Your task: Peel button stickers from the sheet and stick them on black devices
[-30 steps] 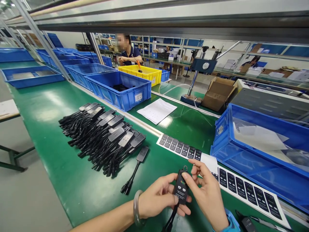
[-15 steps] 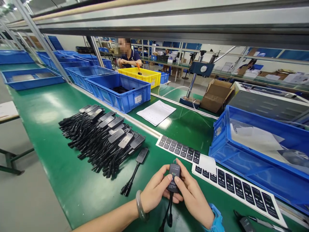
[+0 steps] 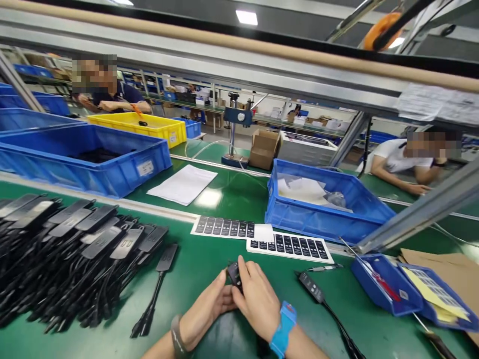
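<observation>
A small black controller box with cables [image 3: 234, 273] is held between my two hands above the green bench. My left hand [image 3: 210, 308] supports it from the left and below, fingers curled. My right hand [image 3: 259, 300] wraps over its front and right side, hiding most of the box and its label. Left of my hands lies one unlabelled controller [image 3: 167, 257] with its cables towards me. A labelled controller [image 3: 311, 287] rests to the right beside a pen [image 3: 325, 268]. Beyond my hands are a partly used label strip [image 3: 225, 227] and a label sheet [image 3: 290, 246].
A big pile of black controllers [image 3: 101, 239] covers the bench's left. Blue bins [image 3: 123, 172] [image 3: 325, 217], a yellow bin [image 3: 172, 137] and white papers [image 3: 183, 184] stand behind. Small blue trays [image 3: 389, 294] and a screwdriver [image 3: 436, 341] lie right. Two people sit across.
My view has turned to the right. My right hand has closed over the face of the controller, where both thumbs pressed on the label before. The box now appears tilted and mostly covered.
</observation>
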The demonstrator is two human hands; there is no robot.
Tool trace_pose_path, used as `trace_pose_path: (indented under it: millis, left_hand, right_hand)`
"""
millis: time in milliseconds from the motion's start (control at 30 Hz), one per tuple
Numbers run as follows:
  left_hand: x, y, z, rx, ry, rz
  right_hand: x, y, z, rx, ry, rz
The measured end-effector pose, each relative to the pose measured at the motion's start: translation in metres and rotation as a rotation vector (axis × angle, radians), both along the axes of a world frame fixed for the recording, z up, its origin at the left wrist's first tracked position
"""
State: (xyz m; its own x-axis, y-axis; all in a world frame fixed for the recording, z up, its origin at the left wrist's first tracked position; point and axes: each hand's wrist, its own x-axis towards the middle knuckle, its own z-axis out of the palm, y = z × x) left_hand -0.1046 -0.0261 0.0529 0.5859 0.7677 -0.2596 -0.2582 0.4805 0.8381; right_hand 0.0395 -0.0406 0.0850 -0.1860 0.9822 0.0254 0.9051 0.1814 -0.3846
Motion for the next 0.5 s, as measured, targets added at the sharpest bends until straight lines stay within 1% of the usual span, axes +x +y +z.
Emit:
trace_pose_path:
  millis: [33,100,200,233,267,333,367,400,433,500]
  left_hand:
    - [-0.003,0.002,-0.002,0.092,0.095,-0.054]
    - [-0.01,0.011,-0.006,0.37,0.323,-0.111]
    - [-0.022,0.035,-0.01,0.828,0.7,-0.137]
    - [-0.025,0.045,-0.01,0.946,0.826,-0.13]
    - [-0.028,0.054,-0.011,1.044,0.959,-0.114]
    - [-0.03,0.072,-0.014,1.17,1.2,-0.081]
    - [-0.03,0.079,-0.016,1.198,1.294,-0.068]
    - [-0.03,0.085,-0.018,1.209,1.364,-0.058]
    - [-0.03,0.089,-0.021,1.206,1.408,-0.049]
    - [-0.028,0.092,-0.026,1.19,1.449,-0.039]
  right_hand:
    - [0.01,-0.007,0.002,-0.031,-0.089,-0.033]
    - [0.036,-0.022,0.001,-0.107,-0.252,-0.111]
    - [0.08,-0.041,-0.013,-0.192,-0.463,-0.225]
    - [0.094,-0.045,-0.018,-0.178,-0.534,-0.266]
    - [0.106,-0.046,-0.023,-0.129,-0.602,-0.303]
    - [0.123,-0.039,-0.028,0.03,-0.676,-0.349]
    - [0.127,-0.031,-0.028,0.109,-0.649,-0.342]
    - [0.127,-0.019,-0.028,0.17,-0.561,-0.317]
    - [0.124,-0.003,-0.026,0.208,-0.43,-0.279]
    - [0.111,0.035,-0.024,0.233,-0.145,-0.192]
